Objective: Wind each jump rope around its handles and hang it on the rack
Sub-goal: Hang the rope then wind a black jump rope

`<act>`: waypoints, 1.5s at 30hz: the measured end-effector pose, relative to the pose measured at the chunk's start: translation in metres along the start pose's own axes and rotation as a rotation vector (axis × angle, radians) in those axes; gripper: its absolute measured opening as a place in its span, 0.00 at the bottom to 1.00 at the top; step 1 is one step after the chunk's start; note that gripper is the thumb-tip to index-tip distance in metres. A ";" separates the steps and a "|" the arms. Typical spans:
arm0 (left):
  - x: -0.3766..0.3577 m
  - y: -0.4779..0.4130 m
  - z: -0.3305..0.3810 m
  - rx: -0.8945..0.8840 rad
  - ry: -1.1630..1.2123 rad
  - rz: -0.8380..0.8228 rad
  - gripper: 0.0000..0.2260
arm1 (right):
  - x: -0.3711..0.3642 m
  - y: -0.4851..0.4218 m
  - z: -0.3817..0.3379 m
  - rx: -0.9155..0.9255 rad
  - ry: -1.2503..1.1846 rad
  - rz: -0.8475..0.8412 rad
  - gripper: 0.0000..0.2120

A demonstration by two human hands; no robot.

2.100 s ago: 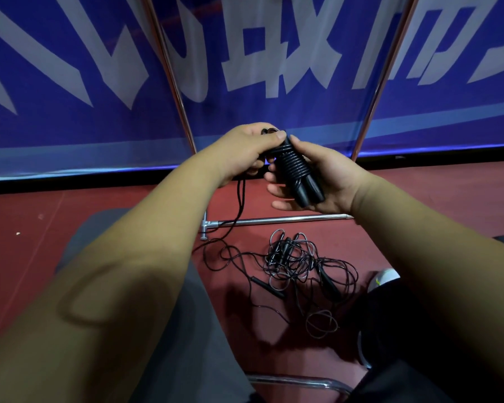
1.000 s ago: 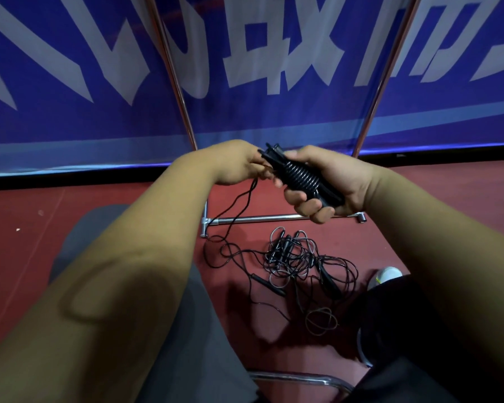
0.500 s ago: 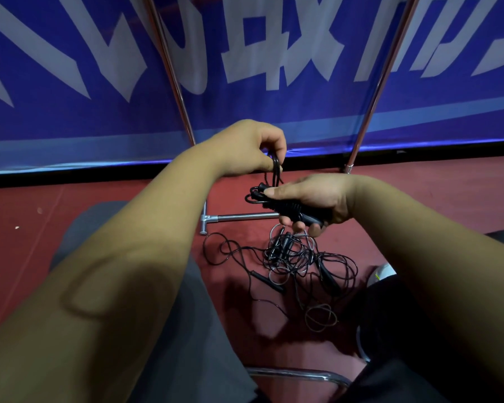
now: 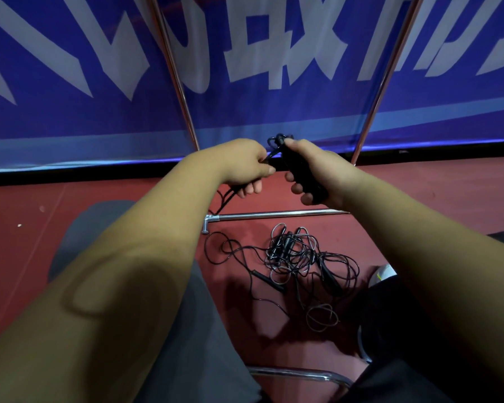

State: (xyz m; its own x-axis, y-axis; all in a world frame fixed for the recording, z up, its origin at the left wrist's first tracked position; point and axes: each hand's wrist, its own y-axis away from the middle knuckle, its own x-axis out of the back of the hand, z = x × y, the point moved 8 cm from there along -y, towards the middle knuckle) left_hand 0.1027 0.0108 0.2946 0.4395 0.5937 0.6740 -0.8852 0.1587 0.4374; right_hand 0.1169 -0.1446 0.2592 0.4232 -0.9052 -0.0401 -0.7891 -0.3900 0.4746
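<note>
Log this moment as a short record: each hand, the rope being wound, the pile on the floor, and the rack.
left hand: pinches the rope beside the handles
right hand: grips the paired handles
rope: hangs from the left hand toward the floor
pile: tangled ropes on the floor, nearer than the rack's base bar
rack: base bar on the floor, two slanted uprights

floor: tangled ropes (image 4: 298, 263) | ahead: rack bar (image 4: 274, 215), banner (image 4: 245, 68) blocks
</note>
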 end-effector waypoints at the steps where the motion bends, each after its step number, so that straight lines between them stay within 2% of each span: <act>1: -0.002 0.000 0.001 0.000 0.031 -0.016 0.10 | -0.003 0.000 0.000 0.000 -0.027 -0.026 0.28; 6: 0.002 0.002 0.002 -0.032 0.165 -0.048 0.09 | -0.002 -0.004 0.005 -0.031 -0.103 -0.064 0.35; 10: 0.016 0.010 0.006 -0.108 0.120 -0.046 0.09 | 0.002 -0.002 0.002 -0.016 -0.092 -0.029 0.31; 14: 0.022 0.023 0.015 -0.151 0.231 -0.110 0.08 | 0.009 -0.001 0.000 -0.007 -0.071 0.028 0.31; 16: 0.025 0.024 0.012 -0.130 0.192 -0.086 0.08 | 0.008 0.002 -0.003 -0.008 -0.056 0.019 0.31; 19: 0.033 0.017 0.001 -0.060 0.026 0.043 0.04 | 0.000 0.008 -0.010 -0.007 0.010 -0.063 0.35; 21: 0.031 0.011 -0.006 -0.014 -0.013 0.077 0.07 | -0.006 0.014 -0.013 -0.009 0.042 -0.113 0.34; 24: 0.025 0.004 -0.009 0.009 0.012 0.061 0.12 | -0.013 0.020 -0.015 -0.014 0.004 -0.159 0.32; 30: 0.021 0.002 -0.014 0.000 0.106 -0.007 0.07 | -0.017 0.027 -0.015 -0.027 -0.055 -0.170 0.30; 36: 0.024 0.005 -0.007 -0.050 -0.102 0.000 0.05 | -0.034 0.035 -0.012 -0.044 -0.104 -0.306 0.28; 40: 0.031 0.005 -0.006 -0.046 -0.214 0.030 0.12 | -0.031 0.030 -0.014 -0.023 -0.146 -0.264 0.30; 41: 0.032 0.006 -0.004 -0.048 -0.175 0.025 0.16 | -0.029 0.028 -0.014 -0.018 -0.147 -0.244 0.30; 43: 0.035 0.008 0.002 -0.073 0.085 0.043 0.24 | -0.027 0.024 -0.011 -0.034 -0.138 -0.217 0.31; 45: 0.044 0.010 0.008 -0.059 0.460 0.115 0.23 | -0.028 0.023 -0.006 -0.066 -0.118 -0.200 0.32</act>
State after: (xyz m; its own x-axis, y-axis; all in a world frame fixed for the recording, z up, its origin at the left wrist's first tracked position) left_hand 0.1142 0.0324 0.3335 0.2365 0.8957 0.3765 -0.9372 0.1080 0.3316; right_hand 0.0898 -0.1276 0.2759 0.5101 -0.8262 -0.2392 -0.6624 -0.5547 0.5035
